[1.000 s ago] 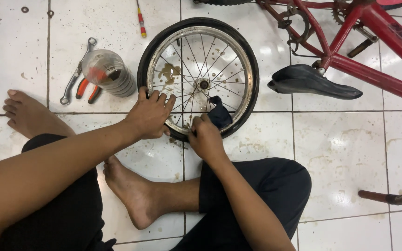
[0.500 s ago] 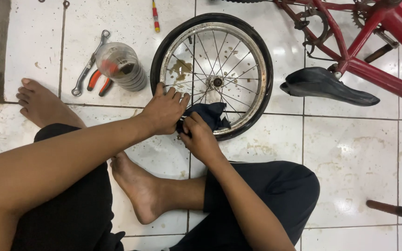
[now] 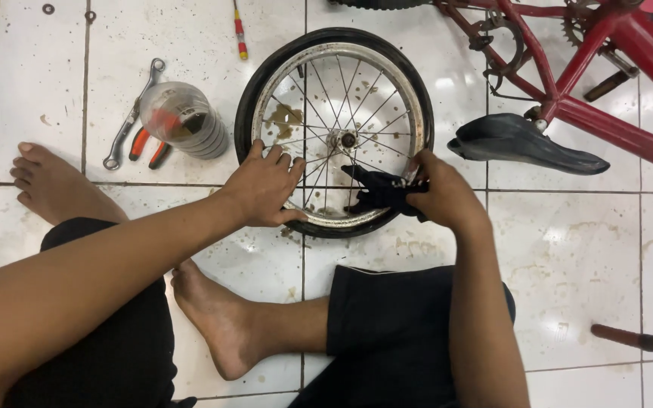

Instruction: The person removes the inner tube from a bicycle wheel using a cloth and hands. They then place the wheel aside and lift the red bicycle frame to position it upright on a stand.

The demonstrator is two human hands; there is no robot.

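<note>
The left hand [image 3: 266, 189] has its fingers spread wide and pressed flat on the near left side of the wheel [image 3: 334, 132], holding the tire and rim down. The right hand [image 3: 444, 196] has its fingers pinched tight around a dark cloth [image 3: 376, 193], which pokes in between the spokes on the near right side of the wheel. The wheel lies flat on the white tile floor [image 3: 568, 257], just past the person's crossed legs.

The cloth could snag on a thin spoke, I think, or fingers could get pinched between spokes if the wheel slips on the smooth tiles.

Left of the wheel, a clear plastic jar [image 3: 184, 121] lies on its side. What is inside is too blurry to tell. Pliers with orange handles [image 3: 147, 147] and a metal wrench [image 3: 131, 117] lie by the jar. Right of the wheel sits a black bike seat [image 3: 523, 143] on a red bike frame [image 3: 606, 75].
</note>
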